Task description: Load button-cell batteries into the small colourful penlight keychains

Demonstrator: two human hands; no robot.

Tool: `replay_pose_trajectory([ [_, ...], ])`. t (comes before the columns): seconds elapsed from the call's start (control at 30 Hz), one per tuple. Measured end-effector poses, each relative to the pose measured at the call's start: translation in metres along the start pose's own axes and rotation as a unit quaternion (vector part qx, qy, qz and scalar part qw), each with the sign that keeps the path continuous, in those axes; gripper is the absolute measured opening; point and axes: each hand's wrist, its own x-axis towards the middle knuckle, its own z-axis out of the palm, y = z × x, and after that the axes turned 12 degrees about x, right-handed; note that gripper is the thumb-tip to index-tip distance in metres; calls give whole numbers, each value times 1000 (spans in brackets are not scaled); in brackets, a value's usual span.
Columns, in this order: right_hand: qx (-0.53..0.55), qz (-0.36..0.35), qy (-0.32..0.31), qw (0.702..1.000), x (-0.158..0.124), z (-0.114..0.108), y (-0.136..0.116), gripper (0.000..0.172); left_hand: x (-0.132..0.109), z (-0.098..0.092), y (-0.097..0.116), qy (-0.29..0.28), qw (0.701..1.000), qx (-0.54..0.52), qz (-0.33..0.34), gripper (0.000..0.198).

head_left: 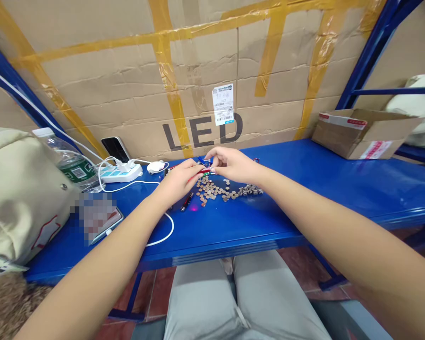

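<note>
My left hand (180, 182) is closed around a slim red metal penlight (206, 171), pointing to the right. At its right end, the fingertips of my right hand (231, 164) pinch together; the small part between them is mostly hidden. Just below the hands lies a spread of small round coin-like discs (208, 189). Several short silver cylinders (250, 190) are heaped to their right. A dark penlight (187, 201) rests by my left hand, beside a pink-purple spot of light on the blue table (219, 224). Blue and red pen-shaped pieces lie behind my fingers, partly covered.
On the left are a power strip (122, 172) with white cables, a white plug-like device (156, 166), a phone (115, 149), a plastic bottle (72, 160) and a beige bag (24, 189). An open carton (361, 134) stands at right. Taped cardboard (127, 94) walls the back.
</note>
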Motion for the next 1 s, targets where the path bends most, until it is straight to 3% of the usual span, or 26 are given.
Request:
replay_pose_trajectory([
  [0.07,113,74,-6,991,0,-1,1,29,0,1,-1,20,997,67,30,34],
  [0.13,228,145,-11,963,1,-2,-1,26,1,2,-3,35,992,111,45,34],
  [0.23,328,185,19,926,2,1,-3,15,2,2,-4,58,995,77,13,31],
  [0.43,202,84,65,974,8,6,5,9,2,-1,-4,49,990,-69,-114,24],
  [0.53,108,30,66,992,6,6,9,6,2,-3,-3,27,984,-100,-142,25],
  [0.63,56,-4,69,996,4,8,8,14,3,-3,-2,18,981,-125,-146,26],
  [0.8,131,41,113,984,5,22,0,22,2,3,0,64,983,-120,-124,25],
  [0.9,213,101,146,961,7,30,-4,24,1,4,0,109,990,-26,-80,26],
  [1.0,312,167,130,926,7,32,-5,29,0,2,-1,110,988,103,-31,27],
])
